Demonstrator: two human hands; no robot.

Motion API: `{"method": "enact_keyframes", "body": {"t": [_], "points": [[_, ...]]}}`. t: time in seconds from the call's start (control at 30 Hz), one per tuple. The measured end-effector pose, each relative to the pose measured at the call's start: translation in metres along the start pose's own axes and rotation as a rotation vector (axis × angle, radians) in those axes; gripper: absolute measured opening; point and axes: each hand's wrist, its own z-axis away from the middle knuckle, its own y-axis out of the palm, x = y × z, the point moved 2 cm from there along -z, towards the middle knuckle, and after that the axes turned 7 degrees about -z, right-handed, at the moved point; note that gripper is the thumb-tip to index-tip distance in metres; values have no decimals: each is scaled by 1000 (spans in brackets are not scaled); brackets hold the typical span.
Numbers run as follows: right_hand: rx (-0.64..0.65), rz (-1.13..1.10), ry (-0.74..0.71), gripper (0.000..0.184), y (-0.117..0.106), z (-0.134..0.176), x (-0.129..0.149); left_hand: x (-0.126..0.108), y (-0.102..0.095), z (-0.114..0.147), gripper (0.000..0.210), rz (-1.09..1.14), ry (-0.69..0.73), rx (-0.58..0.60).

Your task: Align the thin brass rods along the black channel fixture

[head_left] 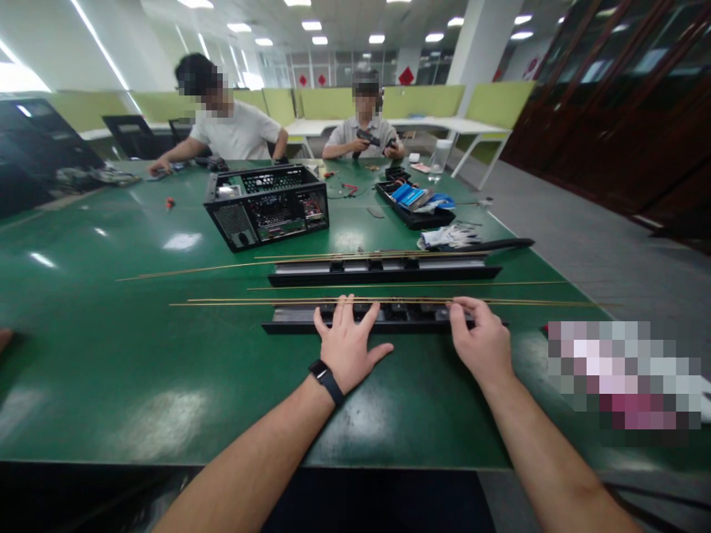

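Note:
A long black channel-shaped rail [297, 326] lies across the green table in front of me, with dark blocks along its inside. Thin brass-coloured rods [222, 301] run along its far edge and stick out past both ends. My left hand [347, 346], wearing a black wristband, rests on the rail with its fingers spread over the rods. Near the rail's right end, my right hand [483, 339] pinches a rod between thumb and fingers. Behind lies a second, similar rail [383, 276], with more thin rods along its far edge and one rod [511, 283] between the two rails.
An open black computer case [266, 207] stands at the back left. Farther right are a black tray [416, 216] with blue items and white gloves [449, 237]. Two people [236, 122] are across the table, one holding a dark tool [369, 139]. A blurred-out item [627, 374] lies at right.

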Motion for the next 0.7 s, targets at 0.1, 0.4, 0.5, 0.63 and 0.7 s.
{"method": "enact_keyframes", "body": {"t": [0.1,0.4,0.5,0.63,0.7], "points": [[72,-66,-118,36,4,3,8,0,-1,0,81,-1,-5,9],[-20,10,15,38,-3,-1,-1,-1,-1,0,75,17,-10,-12],[15,-14,-58,35,-1,0,5,-2,-1,0,75,17,-8,-12],[75,-63,-131,35,2,3,12,-2,-2,0,79,20,-12,-14],[64,-60,-101,36,1,2,11,-2,-2,0,80,22,-14,-16]]}}
